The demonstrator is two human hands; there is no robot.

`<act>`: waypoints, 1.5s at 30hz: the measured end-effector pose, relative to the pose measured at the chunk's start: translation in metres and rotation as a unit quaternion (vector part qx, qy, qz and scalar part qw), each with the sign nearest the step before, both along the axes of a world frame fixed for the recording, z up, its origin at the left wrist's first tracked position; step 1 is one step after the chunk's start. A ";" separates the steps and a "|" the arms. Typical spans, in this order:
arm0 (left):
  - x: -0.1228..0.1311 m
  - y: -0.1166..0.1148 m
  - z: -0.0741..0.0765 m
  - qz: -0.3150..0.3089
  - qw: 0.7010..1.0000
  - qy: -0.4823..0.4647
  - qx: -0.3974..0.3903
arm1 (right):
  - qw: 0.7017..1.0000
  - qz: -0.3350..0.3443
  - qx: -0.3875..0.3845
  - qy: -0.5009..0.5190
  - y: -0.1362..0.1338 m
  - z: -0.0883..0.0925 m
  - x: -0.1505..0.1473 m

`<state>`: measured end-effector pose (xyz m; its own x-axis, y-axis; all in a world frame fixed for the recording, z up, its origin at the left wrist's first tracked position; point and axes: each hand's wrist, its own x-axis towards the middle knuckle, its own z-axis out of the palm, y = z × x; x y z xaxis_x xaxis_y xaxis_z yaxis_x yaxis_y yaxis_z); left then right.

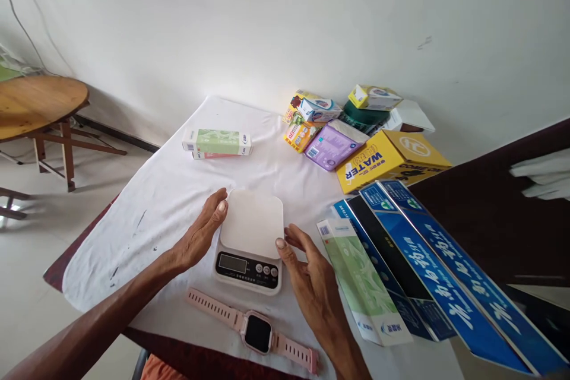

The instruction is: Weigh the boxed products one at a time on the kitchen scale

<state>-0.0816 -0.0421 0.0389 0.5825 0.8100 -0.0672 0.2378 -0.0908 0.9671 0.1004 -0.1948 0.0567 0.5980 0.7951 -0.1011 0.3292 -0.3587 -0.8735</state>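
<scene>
A white kitchen scale (252,225) lies flat on the white cloth, its black panel with display and buttons facing me. The display looks blank. Against the scale's left edge rests my left hand (202,231), fingers held together and thumb on top. My right hand (312,273) is at the opposite edge, fingers curled in and thumb by the platform's near corner. Between them the two hands grip the scale by its sides. In front of the scale a pink smartwatch (258,332) lies stretched out with a dark screen.
Behind the scale lie green-and-white boxes (218,142). At right are a long green box (360,285), blue cartons (431,267), a yellow box (392,160), a purple pack (333,145) and several small boxes. A wooden table (42,101) stands at far left; a white wall (285,24) rises behind.
</scene>
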 end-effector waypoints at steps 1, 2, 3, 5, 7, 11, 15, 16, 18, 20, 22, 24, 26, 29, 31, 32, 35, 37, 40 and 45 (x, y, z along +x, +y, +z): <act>0.000 0.008 0.001 -0.006 1.000 0.007 0.007 | 0.998 -0.002 0.002 -0.058 0.007 0.004 0.005; 0.002 0.018 0.001 -0.015 1.000 0.016 0.013 | 0.992 0.000 0.015 -0.123 0.018 0.010 0.010; 0.006 0.028 0.001 -0.023 0.999 0.024 0.027 | 0.981 0.010 0.039 -0.190 0.032 0.016 0.014; 0.015 0.050 -0.003 -0.026 0.995 0.032 0.094 | 0.948 0.057 0.099 -0.298 0.072 0.032 0.018; 0.025 0.069 -0.012 -0.004 0.985 0.031 0.171 | 0.913 0.117 0.130 -0.369 0.124 0.045 0.017; 0.035 0.085 -0.031 0.030 0.971 0.015 0.237 | 0.862 0.257 0.007 -0.437 0.226 0.055 0.006; 0.031 0.083 -0.038 0.026 0.969 0.003 0.247 | 0.842 0.317 -0.048 -0.434 0.286 0.047 0.003; 0.030 0.082 -0.039 0.025 0.968 0.000 0.249 | 0.840 0.324 -0.058 -0.431 0.293 0.044 0.003; 0.029 0.083 -0.039 0.023 0.968 -0.007 0.251 | 0.839 0.325 -0.066 -0.430 0.298 0.042 0.004; 0.030 0.084 -0.039 0.023 0.969 -0.011 0.247 | 0.843 0.309 -0.058 -0.436 0.291 0.045 0.006; 0.031 0.086 -0.039 0.032 0.974 -0.022 0.221 | 0.849 0.280 -0.046 -0.445 0.271 0.051 0.009; 0.031 0.087 -0.041 0.050 0.982 -0.038 0.178 | 0.857 0.246 -0.028 -0.451 0.241 0.058 0.016; 0.031 0.088 -0.041 0.067 0.986 -0.053 0.142 | 0.867 0.212 0.003 -0.451 0.202 0.062 0.024; 0.031 0.088 -0.041 0.079 0.987 -0.059 0.126 | 0.869 0.209 0.028 -0.448 0.136 0.058 0.033; 0.031 0.087 -0.041 0.082 0.988 -0.061 0.120 | 0.869 0.221 0.018 -0.442 0.097 0.049 0.031; 0.031 0.087 -0.040 0.082 0.988 -0.063 0.117 | 0.870 0.224 0.011 -0.439 0.080 0.042 0.027; 0.032 0.086 -0.040 0.076 0.989 -0.069 0.110 | 0.876 0.220 -0.010 -0.428 0.050 0.025 0.012; 0.032 0.086 -0.039 0.073 0.990 -0.066 0.105 | 0.884 0.213 -0.016 -0.416 0.042 0.018 0.003; 0.031 0.085 -0.037 0.070 0.991 -0.052 0.099 | 0.895 0.207 -0.007 -0.396 0.036 0.019 0.001; 0.030 0.084 -0.032 0.065 0.992 -0.041 0.098 | 0.905 0.160 0.067 -0.387 0.016 0.040 0.017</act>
<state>-0.0516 0.0419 0.0069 0.4686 0.8719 0.1421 0.1808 -0.2521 0.9507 0.1178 -0.1789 0.0966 0.1851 0.9143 0.3602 0.9301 -0.0447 -0.3646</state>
